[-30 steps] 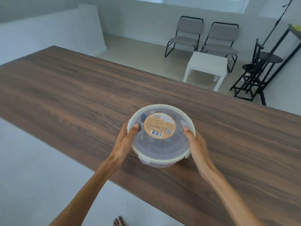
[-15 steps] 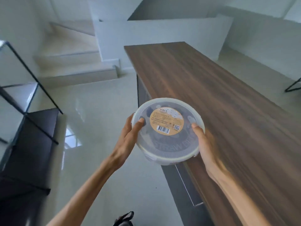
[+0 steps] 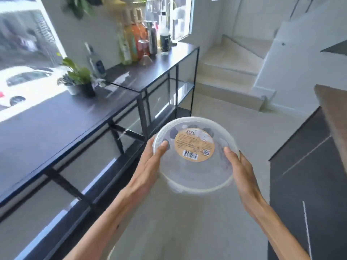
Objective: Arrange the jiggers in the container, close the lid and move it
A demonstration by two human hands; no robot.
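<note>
The round translucent plastic container (image 3: 195, 173) is in the air above the floor, its lid on, with a tan round label (image 3: 194, 144) on the lid. Dark shapes of the jiggers (image 3: 173, 132) show faintly through the lid. My left hand (image 3: 150, 162) grips the container's left rim, thumb on the lid. My right hand (image 3: 242, 166) grips the right rim, thumb on the lid too.
A long black shelf unit (image 3: 62, 117) runs along the window at left, bearing a potted plant (image 3: 78, 79) and several bottles (image 3: 135, 42). The wooden table's corner (image 3: 332, 113) and its dark side are at right. Steps (image 3: 231, 72) rise ahead.
The container was lifted off the wooden table and carried left with both hands. My view swung from the table toward the black shelf unit by the window.
</note>
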